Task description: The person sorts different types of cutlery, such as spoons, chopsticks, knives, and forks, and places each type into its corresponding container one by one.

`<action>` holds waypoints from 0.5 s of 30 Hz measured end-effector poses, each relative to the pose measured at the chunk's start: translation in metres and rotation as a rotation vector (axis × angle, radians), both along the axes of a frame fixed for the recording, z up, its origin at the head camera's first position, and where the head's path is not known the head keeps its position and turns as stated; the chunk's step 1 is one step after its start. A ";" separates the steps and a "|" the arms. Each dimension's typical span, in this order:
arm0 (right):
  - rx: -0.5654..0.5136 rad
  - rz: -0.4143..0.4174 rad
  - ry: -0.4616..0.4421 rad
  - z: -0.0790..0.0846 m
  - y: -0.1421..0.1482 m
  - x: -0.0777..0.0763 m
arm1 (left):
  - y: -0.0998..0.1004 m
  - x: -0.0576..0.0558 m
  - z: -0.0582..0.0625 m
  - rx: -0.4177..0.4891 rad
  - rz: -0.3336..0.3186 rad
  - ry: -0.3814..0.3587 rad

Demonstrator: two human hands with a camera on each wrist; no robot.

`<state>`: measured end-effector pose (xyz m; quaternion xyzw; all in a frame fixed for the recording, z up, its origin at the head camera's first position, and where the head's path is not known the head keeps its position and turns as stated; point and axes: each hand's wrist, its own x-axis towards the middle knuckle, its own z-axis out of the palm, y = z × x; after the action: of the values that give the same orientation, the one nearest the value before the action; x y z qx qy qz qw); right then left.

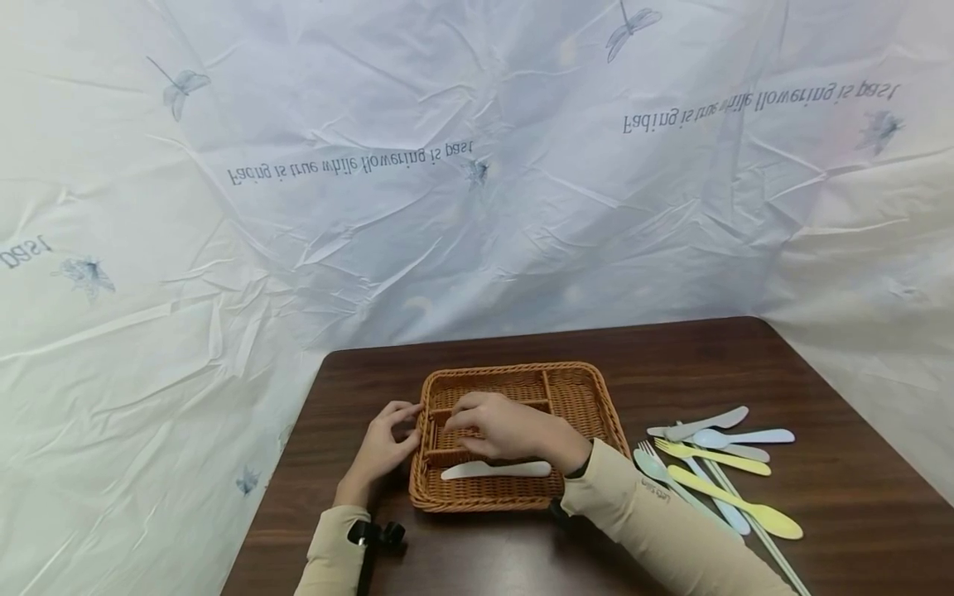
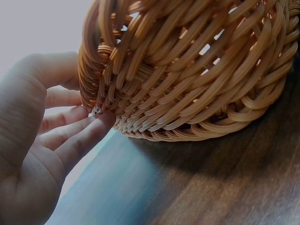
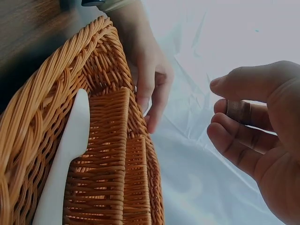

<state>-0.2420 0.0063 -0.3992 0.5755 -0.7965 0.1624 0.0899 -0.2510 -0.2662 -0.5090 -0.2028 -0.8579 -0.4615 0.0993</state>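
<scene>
A brown wicker basket with several compartments stands on the table. My left hand is at its left end, fingertips touching the outside of the woven wall; the fingers look relaxed rather than wrapped round it. Above the middle compartments hovers my right hand. In the right wrist view the right hand's fingers are loosely bent, with a gap to the thumb and nothing between them. One finger bears a dark band. A white knife lies in the basket's near compartment, close to the divider.
Right of the basket, plastic cutlery is spread in a loose pile: a yellow spoon, a yellow fork, a white knife, a pale blue spoon and thin sticks. A pale printed sheet hangs behind the dark wooden table.
</scene>
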 end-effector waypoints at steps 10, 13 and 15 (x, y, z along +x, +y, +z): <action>-0.025 -0.024 -0.015 -0.002 0.009 -0.003 | 0.002 0.001 -0.001 0.015 0.007 0.031; -0.048 -0.025 -0.002 -0.003 0.013 -0.005 | 0.002 0.001 0.000 0.014 0.014 0.020; -0.060 -0.029 -0.003 -0.004 0.016 -0.006 | 0.002 0.002 0.001 0.010 0.017 0.008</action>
<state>-0.2485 0.0224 -0.4028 0.5606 -0.7997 0.1857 0.1084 -0.2494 -0.2640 -0.5083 -0.1970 -0.8568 -0.4641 0.1078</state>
